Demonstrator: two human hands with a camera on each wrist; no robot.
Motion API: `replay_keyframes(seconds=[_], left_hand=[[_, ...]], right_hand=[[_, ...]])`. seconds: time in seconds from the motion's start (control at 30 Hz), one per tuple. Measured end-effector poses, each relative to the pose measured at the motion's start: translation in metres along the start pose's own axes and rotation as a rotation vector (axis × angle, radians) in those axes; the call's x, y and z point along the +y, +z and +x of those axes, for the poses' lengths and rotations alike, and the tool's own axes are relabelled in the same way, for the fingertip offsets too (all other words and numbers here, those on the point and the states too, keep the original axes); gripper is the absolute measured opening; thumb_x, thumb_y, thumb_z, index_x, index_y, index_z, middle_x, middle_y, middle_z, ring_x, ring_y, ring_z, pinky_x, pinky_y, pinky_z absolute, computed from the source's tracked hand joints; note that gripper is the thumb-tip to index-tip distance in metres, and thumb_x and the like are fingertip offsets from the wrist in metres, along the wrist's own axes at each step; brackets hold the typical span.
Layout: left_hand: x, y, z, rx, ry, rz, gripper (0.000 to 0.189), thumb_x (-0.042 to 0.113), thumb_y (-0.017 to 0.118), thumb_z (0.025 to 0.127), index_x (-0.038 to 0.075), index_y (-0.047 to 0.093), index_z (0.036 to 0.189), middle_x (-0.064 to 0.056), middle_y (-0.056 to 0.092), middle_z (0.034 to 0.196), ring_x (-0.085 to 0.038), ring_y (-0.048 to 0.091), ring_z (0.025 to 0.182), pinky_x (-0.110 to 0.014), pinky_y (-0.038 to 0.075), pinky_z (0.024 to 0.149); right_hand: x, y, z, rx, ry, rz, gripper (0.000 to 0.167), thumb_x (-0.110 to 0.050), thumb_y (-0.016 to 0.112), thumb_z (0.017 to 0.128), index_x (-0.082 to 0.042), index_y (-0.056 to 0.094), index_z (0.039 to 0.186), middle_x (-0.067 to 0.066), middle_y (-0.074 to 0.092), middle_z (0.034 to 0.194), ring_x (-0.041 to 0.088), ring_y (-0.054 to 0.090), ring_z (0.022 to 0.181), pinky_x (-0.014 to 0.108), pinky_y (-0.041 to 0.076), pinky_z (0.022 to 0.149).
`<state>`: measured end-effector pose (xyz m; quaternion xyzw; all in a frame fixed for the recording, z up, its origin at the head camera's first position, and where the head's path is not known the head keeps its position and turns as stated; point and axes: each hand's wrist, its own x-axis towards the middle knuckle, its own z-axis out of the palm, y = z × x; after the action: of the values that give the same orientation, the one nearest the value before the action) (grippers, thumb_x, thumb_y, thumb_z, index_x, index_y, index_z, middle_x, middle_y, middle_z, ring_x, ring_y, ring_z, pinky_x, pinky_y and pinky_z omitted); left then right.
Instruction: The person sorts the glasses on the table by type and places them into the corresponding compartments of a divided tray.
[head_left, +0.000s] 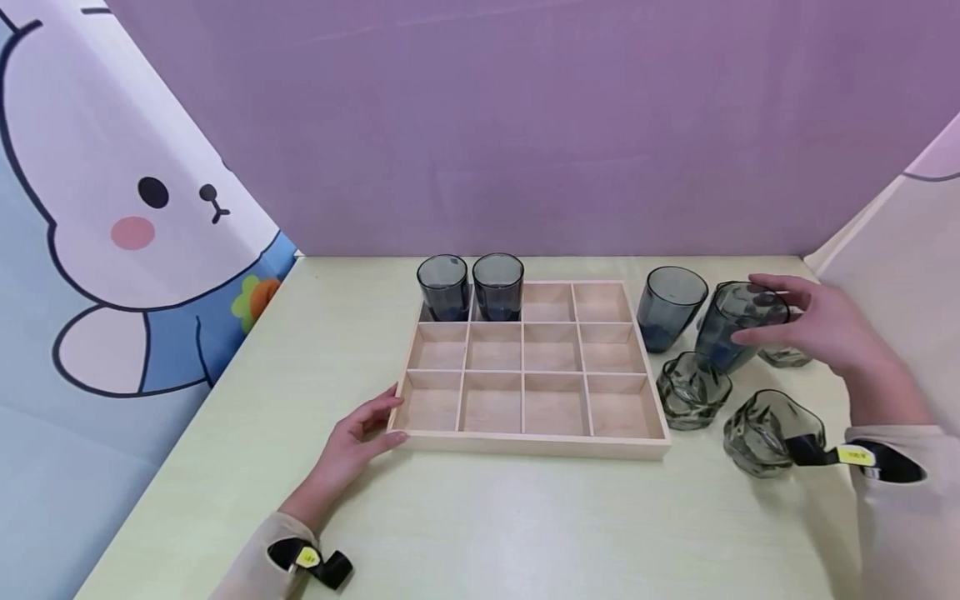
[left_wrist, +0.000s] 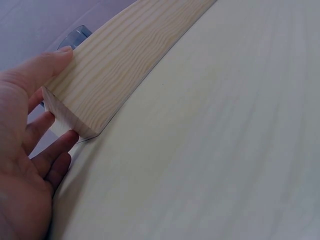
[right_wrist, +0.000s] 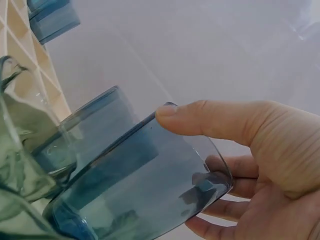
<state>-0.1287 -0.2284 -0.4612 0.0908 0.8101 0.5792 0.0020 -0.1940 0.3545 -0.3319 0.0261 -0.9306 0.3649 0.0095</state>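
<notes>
At the front left corner of a wooden compartment tray [head_left: 528,445], my left hand [head_left: 352,446] holds the edge, thumb on the front board and fingers along the side. My right hand [head_left: 836,329] grips a tall grey-blue glass [right_wrist: 130,175] near its rim, thumb on one side and fingers on the other. This glass tilts, and its base is partly hidden behind a short wavy glass [head_left: 693,396]. Another tall glass [head_left: 670,312] stands just left of it, beside the tray. Two more tall glasses, one left [head_left: 444,292] and one right [head_left: 498,290], sit in the tray's back row.
A second wavy glass [head_left: 768,437] stands nearer the front, below my right wrist. Partly hidden behind my right hand is another short glass [head_left: 786,357]. A purple backdrop [head_left: 525,125] rises behind the pale table [head_left: 487,525], with a cartoon-printed cloth [head_left: 97,275] on the left.
</notes>
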Motion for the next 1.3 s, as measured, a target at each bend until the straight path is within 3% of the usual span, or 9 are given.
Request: replay_keyframes(seconds=[0.07, 0.23, 0.3, 0.43, 0.53, 0.73, 1.0, 1.1, 1.3], left_hand=[[0.000, 0.000, 0.000, -0.001, -0.002, 0.000, 0.048, -0.001, 0.076, 0.085, -0.003, 0.061, 0.130, -0.014, 0.043, 0.152, -0.025, 0.053, 0.123, -0.020, 0.044, 0.095], [0.002, 0.000, 0.000, -0.005, 0.001, 0.004, 0.048, 0.001, 0.075, 0.085, -0.002, 0.060, 0.131, -0.014, 0.042, 0.153, -0.033, 0.052, 0.126, -0.021, 0.044, 0.095], [0.003, 0.000, 0.000, -0.005, 0.003, 0.005, 0.048, 0.001, 0.075, 0.086, -0.002, 0.060, 0.131, -0.014, 0.042, 0.153, -0.034, 0.051, 0.126, -0.021, 0.044, 0.096], [0.002, 0.000, 0.000, -0.005, 0.001, 0.003, 0.047, 0.000, 0.075, 0.085, -0.002, 0.061, 0.130, -0.014, 0.042, 0.153, -0.035, 0.051, 0.126, -0.021, 0.045, 0.095], [0.002, 0.000, 0.000, -0.008, 0.000, 0.005, 0.047, 0.001, 0.075, 0.086, -0.002, 0.061, 0.130, -0.014, 0.042, 0.153, -0.035, 0.052, 0.125, -0.022, 0.045, 0.095], [0.003, 0.000, 0.000, -0.012, -0.007, -0.001, 0.048, 0.002, 0.075, 0.086, -0.002, 0.060, 0.131, -0.014, 0.042, 0.153, -0.037, 0.050, 0.126, -0.022, 0.044, 0.095], [0.004, 0.000, 0.000, -0.008, 0.002, 0.012, 0.047, 0.002, 0.075, 0.086, -0.002, 0.060, 0.131, -0.015, 0.043, 0.153, -0.033, 0.051, 0.125, -0.022, 0.044, 0.096], [0.005, 0.000, -0.001, -0.008, -0.001, 0.014, 0.047, 0.002, 0.075, 0.086, -0.002, 0.060, 0.131, -0.015, 0.042, 0.153, -0.033, 0.052, 0.125, -0.022, 0.045, 0.096], [0.004, 0.000, -0.001, -0.007, -0.006, 0.010, 0.048, 0.002, 0.075, 0.086, -0.002, 0.060, 0.131, -0.014, 0.043, 0.153, -0.031, 0.052, 0.124, -0.022, 0.045, 0.096]], right_hand=[[-0.003, -0.003, -0.002, 0.006, 0.011, -0.001, 0.089, -0.029, 0.086, 0.080, -0.010, 0.038, 0.153, 0.023, 0.049, 0.138, 0.000, 0.049, 0.097, 0.014, 0.041, 0.070], [-0.008, -0.007, -0.007, 0.029, 0.026, 0.015, 0.090, -0.031, 0.085, 0.081, -0.022, 0.036, 0.155, 0.017, 0.045, 0.142, 0.012, 0.047, 0.108, 0.016, 0.037, 0.074], [-0.010, -0.008, -0.009, 0.046, 0.016, 0.038, 0.088, -0.029, 0.085, 0.081, -0.026, 0.037, 0.155, 0.007, 0.048, 0.140, 0.011, 0.046, 0.111, 0.014, 0.037, 0.074], [-0.014, -0.011, -0.014, 0.088, -0.032, 0.136, 0.082, -0.017, 0.084, 0.082, -0.027, 0.042, 0.152, -0.021, 0.053, 0.126, -0.005, 0.048, 0.105, 0.007, 0.036, 0.076], [-0.018, -0.012, -0.016, 0.121, -0.075, 0.228, 0.079, -0.005, 0.082, 0.081, -0.024, 0.047, 0.149, -0.029, 0.057, 0.118, -0.010, 0.052, 0.103, 0.007, 0.041, 0.076], [-0.029, -0.009, -0.018, 0.182, -0.112, 0.371, 0.077, 0.010, 0.078, 0.079, -0.024, 0.053, 0.143, -0.025, 0.063, 0.115, -0.008, 0.059, 0.096, 0.007, 0.046, 0.072], [-0.043, 0.010, -0.012, 0.187, -0.277, 0.913, 0.074, 0.033, 0.065, 0.071, -0.011, 0.063, 0.130, -0.002, 0.070, 0.117, 0.008, 0.064, 0.101, 0.013, 0.051, 0.079], [-0.049, 0.016, -0.010, 0.183, -0.311, 0.984, 0.074, 0.036, 0.062, 0.071, -0.009, 0.063, 0.130, 0.001, 0.069, 0.118, 0.011, 0.064, 0.101, 0.015, 0.052, 0.079], [-0.064, 0.028, -0.007, 0.171, -0.347, 1.021, 0.073, 0.035, 0.062, 0.071, -0.006, 0.061, 0.131, 0.004, 0.068, 0.119, 0.013, 0.063, 0.100, 0.017, 0.053, 0.078]])
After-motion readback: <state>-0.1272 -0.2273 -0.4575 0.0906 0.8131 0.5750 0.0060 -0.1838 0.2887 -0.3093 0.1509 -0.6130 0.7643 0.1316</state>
